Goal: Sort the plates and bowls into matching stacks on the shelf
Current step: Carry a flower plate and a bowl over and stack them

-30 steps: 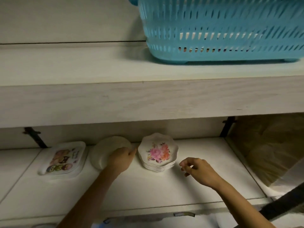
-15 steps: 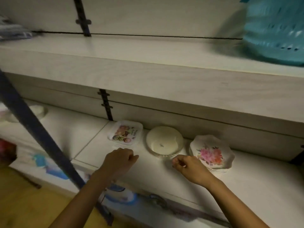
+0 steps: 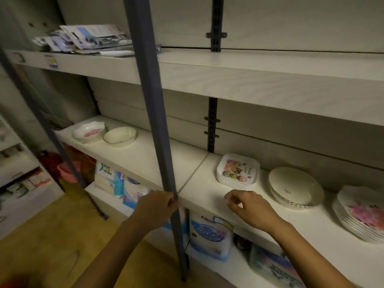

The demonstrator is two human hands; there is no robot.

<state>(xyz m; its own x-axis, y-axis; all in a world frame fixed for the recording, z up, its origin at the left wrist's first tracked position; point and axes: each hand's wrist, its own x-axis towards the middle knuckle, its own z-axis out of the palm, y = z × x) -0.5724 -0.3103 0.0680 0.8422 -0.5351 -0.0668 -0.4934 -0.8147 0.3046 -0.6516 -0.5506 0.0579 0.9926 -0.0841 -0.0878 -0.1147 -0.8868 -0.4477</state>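
Observation:
On the middle shelf stand three stacks at the right: square cartoon plates, plain cream round plates and flower-print scalloped plates. Far left on the same shelf sit a flower-print bowl and a cream bowl, side by side. My left hand hangs at the shelf's front edge beside the blue upright post, fingers curled, holding nothing. My right hand hovers over the shelf just in front of the cartoon plates, fingers loosely curled and empty.
A blue metal post runs down in front of the shelf. Papers and packets lie on the upper shelf. Packs of tissue fill the shelf below. A pink tub and wooden floor are at the left.
The view has swung left, bringing the two bowls into sight. My left hand let go of the cream plates and both hands moved left along the shelf front.

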